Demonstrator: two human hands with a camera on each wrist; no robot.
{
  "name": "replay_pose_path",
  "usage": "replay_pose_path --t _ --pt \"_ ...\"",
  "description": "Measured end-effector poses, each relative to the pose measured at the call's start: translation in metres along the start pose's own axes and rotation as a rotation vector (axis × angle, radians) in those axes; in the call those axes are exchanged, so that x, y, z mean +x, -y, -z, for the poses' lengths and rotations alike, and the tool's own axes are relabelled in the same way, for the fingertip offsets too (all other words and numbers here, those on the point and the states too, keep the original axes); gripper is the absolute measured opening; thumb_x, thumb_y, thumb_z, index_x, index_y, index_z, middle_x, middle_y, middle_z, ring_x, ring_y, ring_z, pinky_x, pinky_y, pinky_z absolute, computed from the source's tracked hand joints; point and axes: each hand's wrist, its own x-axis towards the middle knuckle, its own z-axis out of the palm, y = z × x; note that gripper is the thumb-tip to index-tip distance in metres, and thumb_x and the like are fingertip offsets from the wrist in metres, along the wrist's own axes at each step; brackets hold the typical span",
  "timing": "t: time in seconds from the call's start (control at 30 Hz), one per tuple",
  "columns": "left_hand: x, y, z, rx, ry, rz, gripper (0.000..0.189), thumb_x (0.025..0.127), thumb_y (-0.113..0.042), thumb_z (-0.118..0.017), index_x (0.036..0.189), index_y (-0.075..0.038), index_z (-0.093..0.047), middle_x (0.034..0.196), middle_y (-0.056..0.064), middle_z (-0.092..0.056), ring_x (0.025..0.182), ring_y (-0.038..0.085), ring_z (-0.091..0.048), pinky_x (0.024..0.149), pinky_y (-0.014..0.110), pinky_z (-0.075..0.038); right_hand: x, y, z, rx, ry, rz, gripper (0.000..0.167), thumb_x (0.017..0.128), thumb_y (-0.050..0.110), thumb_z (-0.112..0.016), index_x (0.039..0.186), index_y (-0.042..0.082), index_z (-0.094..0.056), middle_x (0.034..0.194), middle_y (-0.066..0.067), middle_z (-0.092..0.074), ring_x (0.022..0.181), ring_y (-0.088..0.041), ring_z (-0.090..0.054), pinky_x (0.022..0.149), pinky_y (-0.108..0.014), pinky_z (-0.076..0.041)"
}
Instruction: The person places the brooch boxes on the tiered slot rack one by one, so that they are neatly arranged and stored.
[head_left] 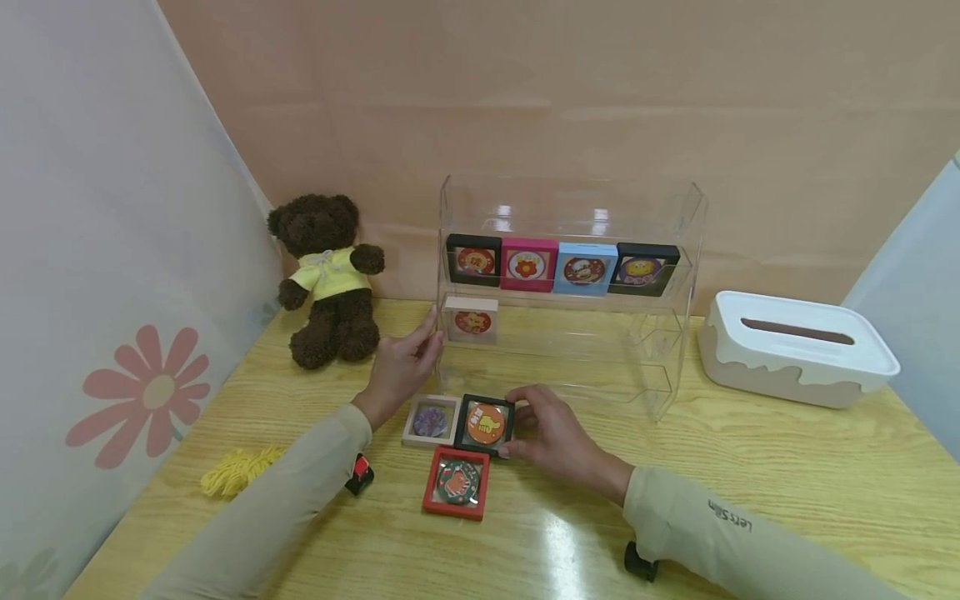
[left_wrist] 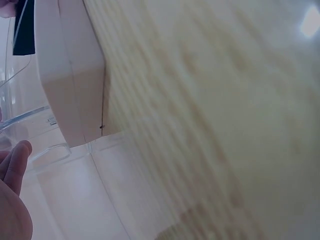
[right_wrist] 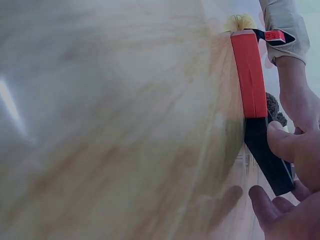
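Observation:
My right hand point(head_left: 553, 429) pinches a black square frame point(head_left: 470, 436) at its right side, between thumb and fingers. An orange badge with a yellow figure shows inside that frame, which looks tilted in the right wrist view. My left hand point(head_left: 405, 367) reaches to the left edge of a clear acrylic rack point(head_left: 570, 346), its fingers fairly straight against the side panel. Close to those fingertips, a pale pink frame point(head_left: 471, 306) stands on a lower tier. On the table lie another pale pink frame point(head_left: 410, 429) with a purple badge and a red frame point(head_left: 483, 492) with a green badge.
The rack's upper tier holds a black frame point(head_left: 453, 242), a magenta frame point(head_left: 517, 243), a light blue frame point(head_left: 587, 249) and another black frame point(head_left: 637, 248). A teddy bear point(head_left: 330, 279) sits left, yellow yarn point(head_left: 238, 471) lies front left, and a tissue box point(head_left: 795, 358) stands right.

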Motion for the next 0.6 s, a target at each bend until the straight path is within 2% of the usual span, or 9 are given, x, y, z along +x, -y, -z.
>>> replay_pose_path --t 0.13,0.4,0.6 --pt "-0.0001 0.0002 0.0 0.001 -0.006 -0.004 0.04 0.085 0.002 -0.066 0.123 0.008 -0.058 0.051 0.001 -0.056 0.032 0.002 -0.033 0.036 0.025 -0.037 0.0016 0.0012 0.0006 0.02 -0.029 -0.006 0.054 0.069 0.004 -0.084 0.114 0.003 -0.054 0.108 -0.009 -0.058 0.091 -0.02 -0.062 0.08 -0.035 -0.05" --pt "-0.0016 0.0008 -0.0004 0.01 0.002 0.011 0.04 0.085 0.002 -0.065 0.124 0.007 -0.058 0.05 -0.001 -0.054 0.033 0.0 -0.032 0.036 0.024 -0.037 0.0048 -0.0028 0.0024 0.053 -0.128 0.092 0.036 0.072 0.002 -0.081 0.102 0.004 -0.061 0.096 -0.004 -0.062 0.085 -0.02 -0.063 0.077 -0.033 -0.051" --pt "-0.0013 -0.0002 0.0 0.005 0.003 0.008 0.041 0.085 0.002 -0.066 0.125 0.008 -0.057 0.05 -0.001 -0.055 0.034 -0.003 -0.029 0.036 0.022 -0.035 0.0061 -0.0041 0.0021 0.121 -0.18 0.11 0.025 0.077 -0.002 -0.076 0.096 0.006 -0.064 0.093 -0.002 -0.062 0.085 -0.019 -0.062 0.072 -0.028 -0.052"
